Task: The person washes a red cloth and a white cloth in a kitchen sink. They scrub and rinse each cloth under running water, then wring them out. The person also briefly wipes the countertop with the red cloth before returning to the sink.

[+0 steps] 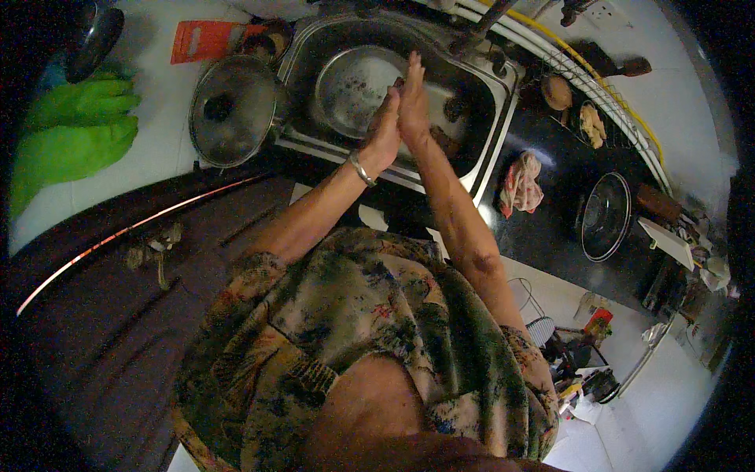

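Observation:
Above a steel sink [501,124], my left hand [377,134] and my right hand [415,100] meet palm to palm with fingers stretched out. No object shows between them, though the palms' inner faces are hidden. A metal bangle [361,170] circles my left wrist. Below the hands and to their left, a round metal basin [325,112] rests in the sink, with what look like suds or bubbles inside. My left hand partly covers its right side. Dark items in the sink's right part are too dim to identify.
Left of the sink are a glass lid [248,127] with a black knob, green rubber gloves [76,135] and an orange-red flat item [203,42]. On the right are a crumpled cloth [522,183], a glass bowl [606,218] and ginger [592,125] by a wire rack.

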Demonstrator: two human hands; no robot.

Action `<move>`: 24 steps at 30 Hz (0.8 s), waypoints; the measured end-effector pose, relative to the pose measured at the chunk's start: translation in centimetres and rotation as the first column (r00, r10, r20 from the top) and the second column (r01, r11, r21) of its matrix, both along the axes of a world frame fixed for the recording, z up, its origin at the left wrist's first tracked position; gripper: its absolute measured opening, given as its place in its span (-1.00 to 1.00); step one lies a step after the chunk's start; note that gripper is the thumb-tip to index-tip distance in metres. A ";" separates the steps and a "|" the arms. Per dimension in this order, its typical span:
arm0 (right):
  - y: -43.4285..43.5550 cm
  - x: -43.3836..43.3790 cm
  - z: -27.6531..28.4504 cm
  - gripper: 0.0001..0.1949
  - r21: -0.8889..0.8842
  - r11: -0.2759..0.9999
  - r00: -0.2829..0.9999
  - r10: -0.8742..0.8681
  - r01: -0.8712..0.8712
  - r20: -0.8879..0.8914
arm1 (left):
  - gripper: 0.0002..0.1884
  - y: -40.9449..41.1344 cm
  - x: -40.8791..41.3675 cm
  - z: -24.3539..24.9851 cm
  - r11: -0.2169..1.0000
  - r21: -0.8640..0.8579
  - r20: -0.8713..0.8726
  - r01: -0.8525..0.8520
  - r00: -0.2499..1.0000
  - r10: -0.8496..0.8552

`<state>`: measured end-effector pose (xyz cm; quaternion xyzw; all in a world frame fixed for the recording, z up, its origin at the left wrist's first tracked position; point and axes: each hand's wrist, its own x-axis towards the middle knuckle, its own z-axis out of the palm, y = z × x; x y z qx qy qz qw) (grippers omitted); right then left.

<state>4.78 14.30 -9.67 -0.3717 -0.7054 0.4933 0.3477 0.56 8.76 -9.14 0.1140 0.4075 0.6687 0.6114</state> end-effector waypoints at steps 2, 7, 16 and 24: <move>-1.8 -0.6 -0.4 -0.44 0.005 0.999 0.998 0.054 -0.054 -0.038 | -0.31 0.0 -0.9 1.3 0.997 -0.074 0.030 -0.033 0.999 0.035; 1.1 -0.9 -2.8 -0.43 0.242 0.970 0.993 -0.050 0.024 0.103 | -0.33 0.6 -1.4 -0.2 0.999 0.039 -0.044 0.005 0.999 -0.003; -3.2 -1.8 0.3 -0.43 -0.111 0.991 0.995 0.063 -0.071 -0.077 | -0.37 0.1 -2.5 -1.4 0.991 0.054 0.098 -0.120 0.989 0.114; -2.0 -0.3 1.8 -0.43 -0.092 0.991 0.995 0.090 -0.093 -0.037 | -0.43 0.5 -2.3 0.3 0.979 -0.188 0.191 -0.080 0.975 0.116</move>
